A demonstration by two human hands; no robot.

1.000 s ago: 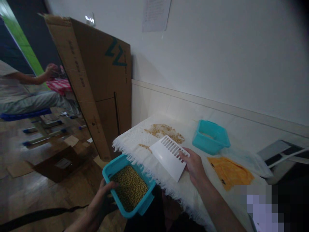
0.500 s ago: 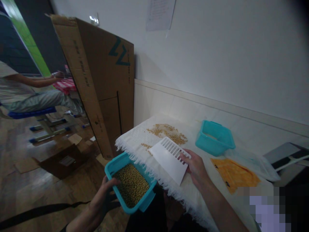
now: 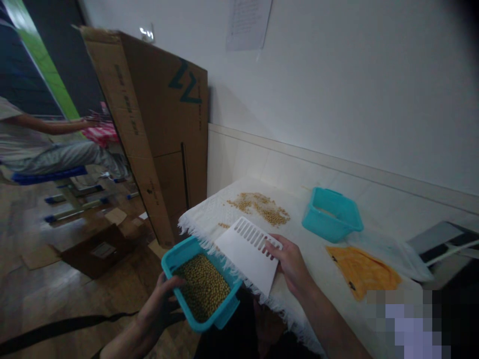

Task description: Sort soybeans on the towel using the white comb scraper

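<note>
My left hand point(image 3: 160, 305) grips the near corner of a teal plastic tub point(image 3: 220, 313) filled with tan beans point(image 3: 202, 287), holding it just below the fringed edge of a white cloth point(image 3: 299, 254). My right hand point(image 3: 290, 263) holds a flat white scraper point(image 3: 245, 254) with a row of slots; its lower edge rests on the cloth by the tub's rim. A loose pile of beans point(image 3: 262, 205) lies farther back on the cloth.
A second teal tub point(image 3: 331, 213) stands at the back of the cloth, with an orange cloth point(image 3: 361, 271) and a clear bag point(image 3: 392, 252) to its right. A tall cardboard box point(image 3: 157, 124) leans at the left. Another person point(image 3: 41, 144) sits far left.
My right hand has drawn the white scraper toward me and leftward, up to the cloth's edge beside the tub. The left hand and tub have barely moved.
</note>
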